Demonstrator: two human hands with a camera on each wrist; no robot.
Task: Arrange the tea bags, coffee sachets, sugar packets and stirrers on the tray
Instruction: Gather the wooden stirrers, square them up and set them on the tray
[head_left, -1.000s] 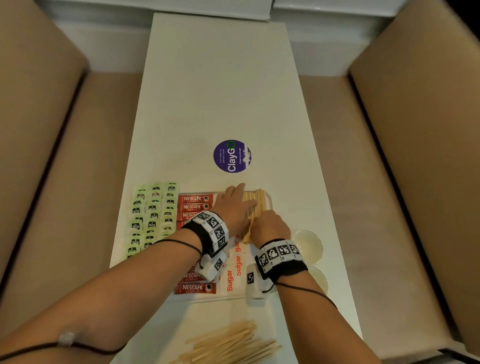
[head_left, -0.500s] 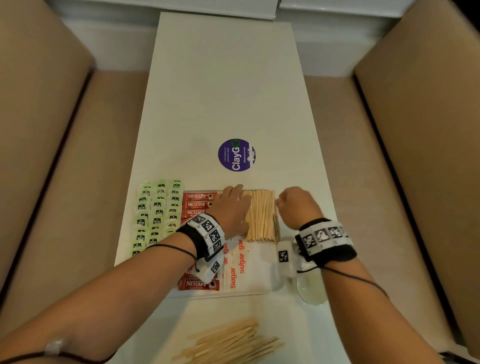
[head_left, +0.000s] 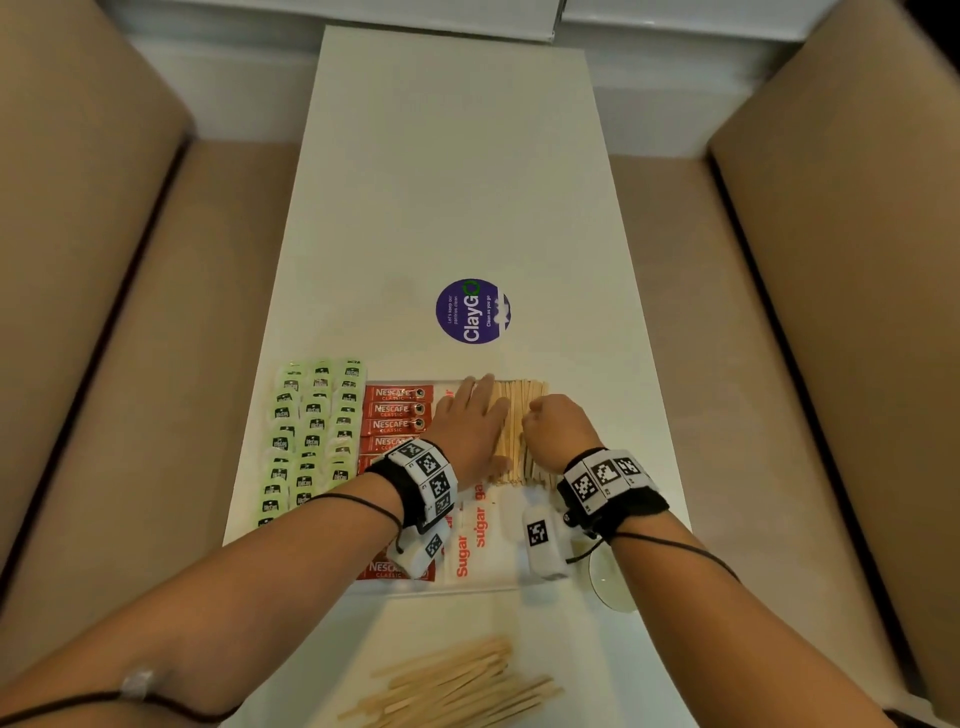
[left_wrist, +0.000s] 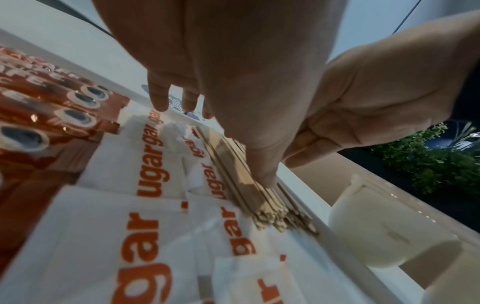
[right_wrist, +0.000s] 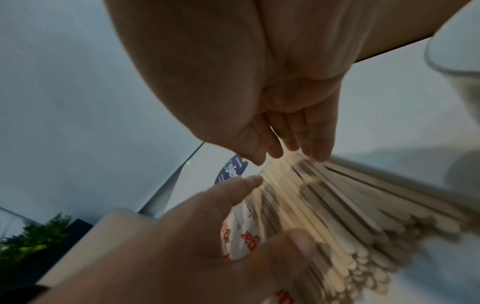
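Now | stirrers (head_left: 519, 428) between left hand (head_left: 470, 423), flat | right hand (head_left: 556, 421), curled

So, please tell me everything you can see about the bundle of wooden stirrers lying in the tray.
The bundle of thin, pale wooden stirrers lies flat, packed side by side, in the far right part of the shallow white tray, beside the white sugar packets with orange lettering. The sticks run lengthwise away from the person, their near ends uneven. The left hand rests flat on the bundle's left side; the right hand, fingers curled, touches its right side.
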